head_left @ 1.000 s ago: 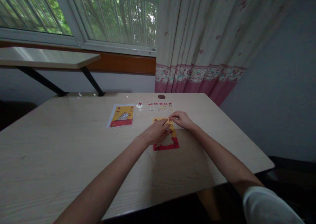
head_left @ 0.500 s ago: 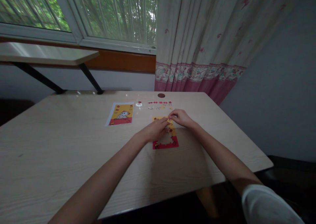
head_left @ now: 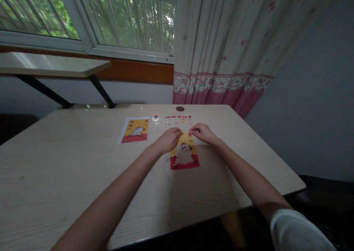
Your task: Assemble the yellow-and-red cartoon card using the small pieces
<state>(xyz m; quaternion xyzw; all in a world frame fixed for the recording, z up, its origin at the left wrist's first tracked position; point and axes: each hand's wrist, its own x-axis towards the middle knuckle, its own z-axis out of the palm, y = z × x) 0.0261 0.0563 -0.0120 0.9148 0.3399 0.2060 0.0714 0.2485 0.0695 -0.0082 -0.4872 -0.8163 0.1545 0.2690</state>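
A partly assembled jigsaw puzzle (head_left: 184,166) lies on the table, yellow above and red below, with a gap showing bare table inside its border. Part of a white animal figure with red shows in the upper half. My left hand (head_left: 169,139) is closed at the puzzle's top left, its fingers pressed together on the edge and covering that corner. At the top right corner, my right hand (head_left: 204,133) pinches the puzzle's edge between thumb and fingers. Loose puzzle pieces (head_left: 179,117), red, white and yellow, lie in rows just beyond both hands.
A reference picture (head_left: 136,130) in yellow and red lies left of the puzzle. One red piece (head_left: 156,117) sits apart from the rows. Behind is a round cable hole (head_left: 180,108). A raised shelf (head_left: 55,65) stands back left; a curtain (head_left: 221,59) hangs behind.
My left hand has slid from across the puzzle's middle up to its top left edge, uncovering the animal figure. My right hand stays at the top right corner. The view has tilted slightly.
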